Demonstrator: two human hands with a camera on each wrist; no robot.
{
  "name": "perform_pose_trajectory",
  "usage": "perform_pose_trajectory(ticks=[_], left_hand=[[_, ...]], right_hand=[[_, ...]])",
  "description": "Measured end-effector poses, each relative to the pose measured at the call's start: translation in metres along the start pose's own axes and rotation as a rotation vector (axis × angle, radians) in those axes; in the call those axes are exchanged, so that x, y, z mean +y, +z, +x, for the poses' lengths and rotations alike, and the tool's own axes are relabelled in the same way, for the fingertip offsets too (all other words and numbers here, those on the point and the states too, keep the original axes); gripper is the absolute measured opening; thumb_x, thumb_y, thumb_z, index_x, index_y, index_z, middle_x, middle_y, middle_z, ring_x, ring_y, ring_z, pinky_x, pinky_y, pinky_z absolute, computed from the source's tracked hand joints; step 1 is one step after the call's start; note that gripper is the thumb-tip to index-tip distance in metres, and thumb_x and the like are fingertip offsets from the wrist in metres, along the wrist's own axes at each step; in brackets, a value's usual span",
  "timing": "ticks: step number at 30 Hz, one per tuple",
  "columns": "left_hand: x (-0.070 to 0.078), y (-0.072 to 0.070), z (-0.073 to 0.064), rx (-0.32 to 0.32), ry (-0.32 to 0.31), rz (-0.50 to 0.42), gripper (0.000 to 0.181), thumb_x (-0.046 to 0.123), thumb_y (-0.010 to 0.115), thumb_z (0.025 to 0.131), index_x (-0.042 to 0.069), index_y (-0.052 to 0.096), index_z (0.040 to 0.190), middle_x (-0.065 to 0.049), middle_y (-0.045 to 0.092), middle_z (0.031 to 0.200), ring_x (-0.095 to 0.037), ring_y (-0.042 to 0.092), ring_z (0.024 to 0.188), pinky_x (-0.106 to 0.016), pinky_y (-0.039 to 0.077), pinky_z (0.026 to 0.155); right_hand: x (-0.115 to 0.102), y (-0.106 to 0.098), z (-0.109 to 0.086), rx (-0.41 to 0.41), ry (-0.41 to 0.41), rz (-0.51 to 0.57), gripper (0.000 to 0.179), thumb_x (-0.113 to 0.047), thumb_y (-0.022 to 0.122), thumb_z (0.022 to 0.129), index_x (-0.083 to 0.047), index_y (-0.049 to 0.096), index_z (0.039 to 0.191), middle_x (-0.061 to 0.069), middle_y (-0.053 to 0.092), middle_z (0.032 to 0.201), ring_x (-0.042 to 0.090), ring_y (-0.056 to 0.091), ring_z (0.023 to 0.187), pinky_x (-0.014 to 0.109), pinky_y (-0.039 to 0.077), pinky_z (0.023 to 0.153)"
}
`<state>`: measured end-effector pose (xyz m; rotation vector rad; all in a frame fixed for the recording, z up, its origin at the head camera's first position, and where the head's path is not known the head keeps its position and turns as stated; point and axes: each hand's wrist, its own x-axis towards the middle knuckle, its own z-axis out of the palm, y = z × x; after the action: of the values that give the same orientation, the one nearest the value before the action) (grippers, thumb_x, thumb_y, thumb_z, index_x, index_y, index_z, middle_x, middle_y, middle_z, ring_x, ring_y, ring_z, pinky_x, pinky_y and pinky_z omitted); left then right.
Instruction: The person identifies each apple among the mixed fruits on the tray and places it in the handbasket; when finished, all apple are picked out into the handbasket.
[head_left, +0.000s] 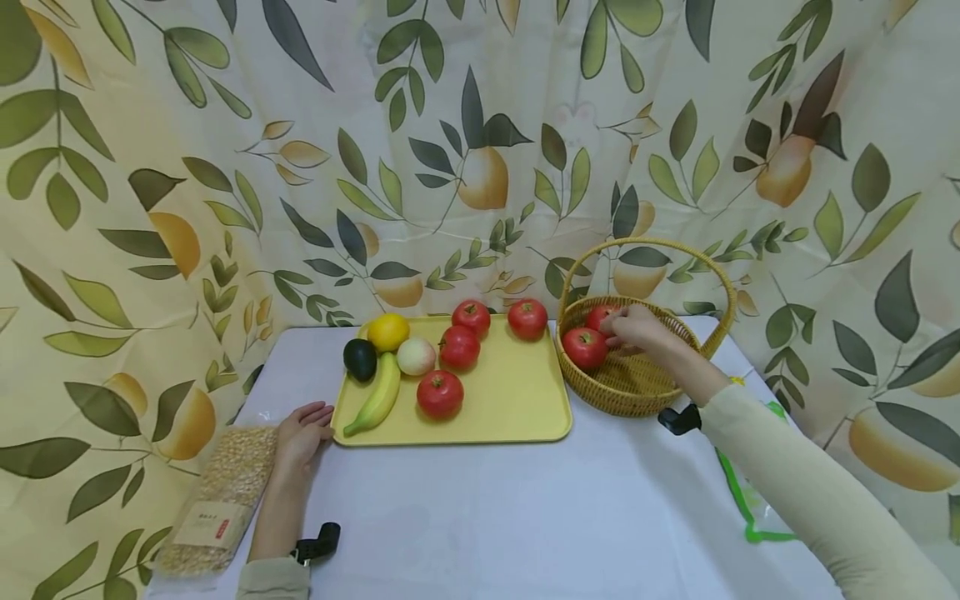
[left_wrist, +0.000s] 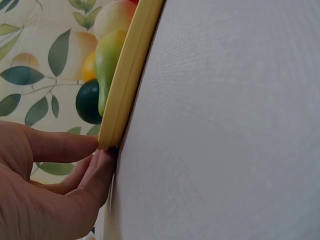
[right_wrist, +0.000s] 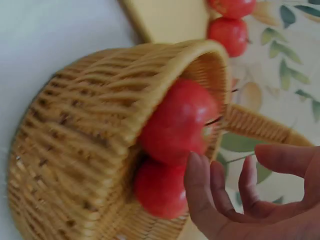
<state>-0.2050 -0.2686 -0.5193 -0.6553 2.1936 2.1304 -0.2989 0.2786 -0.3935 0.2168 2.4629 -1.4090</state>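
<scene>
1. A person's right hand (head_left: 636, 327) reaches into a round, woven tan wicker basket (head_left: 630, 402), its fingers loosely curved and parted, apparently gripping nothing; whether a fingertip touches fruit cannot be told.

2. The left hand (head_left: 302, 435) pinches the near left corner of a shallow, rectangular yellow tray (head_left: 517, 400), thumb at the rim, fingers lower down by the white-covered table (head_left: 480, 517).

3. Trouble could start at the basket: the right forearm crosses close to the tall, arched wicker handle (head_left: 645, 241), and a snag there might tip the load.

4. A hurried pull could also let smooth fruit slip, since the open fingers have no visible hold.

5. On the other side, raising the pinched corner could send four round red fruits (head_left: 440, 395) rolling across the tray; its low rim might not stop them.

6. Inside the basket, two glossy, round red fruits lie together at its left side: the front one (head_left: 585, 348) just left of the right hand, the rear one (head_left: 598, 317) partly hidden by the fingers.

7. Nearest the left hand on the tray is a curved, yellow-green banana (head_left: 378, 398), apart from the fingers.
</scene>
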Motion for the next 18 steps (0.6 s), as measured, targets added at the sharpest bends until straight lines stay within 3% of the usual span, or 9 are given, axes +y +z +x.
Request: perform_pose_trajectory(ticks=[3,6,10,18], left_hand=[[0.001,-0.001,0.000,-0.001,0.004,-0.001,0.068,-0.022,0.052,0.091,-0.011,0.033,0.155,-0.035,0.044,0.153,-0.040,0.046,0.144,-0.019,0.054,0.095],[0.003,0.001,0.002,0.003,0.011,0.009,0.068,-0.021,0.052,0.091,-0.010,0.034,0.156,-0.034,0.045,0.153,-0.039,0.047,0.143,-0.016,0.054,0.088],[0.006,0.002,0.001,0.012,0.011,0.025,0.067,-0.021,0.050,0.091,-0.009,0.034,0.155,-0.033,0.046,0.152,-0.039,0.047,0.143,-0.010,0.052,0.079],[0.004,0.003,0.001,0.006,-0.009,0.041,0.068,-0.021,0.051,0.090,-0.010,0.035,0.155,-0.033,0.046,0.152,-0.040,0.048,0.143,-0.013,0.054,0.083]], right_hand=[[-0.010,0.003,-0.005,-0.012,-0.022,0.018,0.034,-0.019,0.053,0.107,0.005,0.051,0.130,0.025,0.050,0.136,0.036,0.060,0.118,0.035,0.062,0.088],[-0.019,0.007,-0.011,-0.035,-0.060,0.026,0.039,-0.021,0.053,0.108,0.006,0.050,0.136,0.027,0.050,0.141,0.039,0.060,0.122,0.038,0.059,0.096],[-0.030,0.017,-0.018,-0.076,-0.101,0.037,0.041,-0.022,0.050,0.110,0.007,0.050,0.139,0.028,0.049,0.145,0.041,0.059,0.127,0.044,0.056,0.103],[-0.045,0.049,-0.017,-0.141,-0.147,0.053,0.041,-0.023,0.057,0.108,0.006,0.054,0.136,0.028,0.059,0.138,0.040,0.064,0.124,0.049,0.055,0.102]])
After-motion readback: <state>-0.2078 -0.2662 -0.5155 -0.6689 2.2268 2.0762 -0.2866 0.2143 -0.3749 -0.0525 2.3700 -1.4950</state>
